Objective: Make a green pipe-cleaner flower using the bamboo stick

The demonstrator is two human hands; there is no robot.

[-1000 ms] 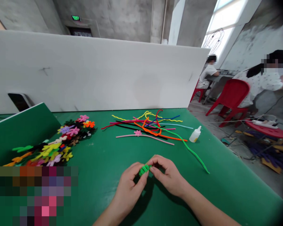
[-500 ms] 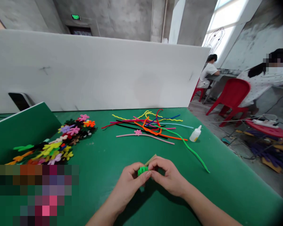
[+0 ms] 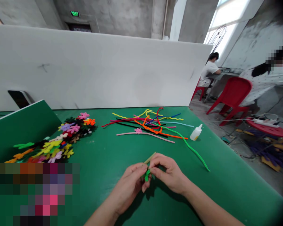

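Observation:
Over the front middle of the table, my left hand [image 3: 131,185] is closed around a bent, looped green pipe cleaner [image 3: 147,175]. My right hand [image 3: 170,173] pinches at the same piece from the other side, thumb against fingers. A narrow tan strip [image 3: 150,158] sticks up between the two hands; its lower end is hidden by the fingers. Beyond the hands lie a pink pipe cleaner flower [image 3: 138,131] and a straight pale pink pipe cleaner [image 3: 145,134]. A long green pipe cleaner [image 3: 195,152] runs toward the right edge.
Several coloured pipe cleaners [image 3: 153,122] lie tangled at the back. A white glue bottle [image 3: 196,133] stands to their right. On the left, many finished flowers [image 3: 72,128] are heaped beside a green panel [image 3: 25,121]. A white partition [image 3: 96,72] bounds the table [image 3: 96,185]; people sit beyond it.
My left thumb and fingers have shifted on the green piece, which has turned and now hangs lower between the hands. The right hand stays close to its earlier place.

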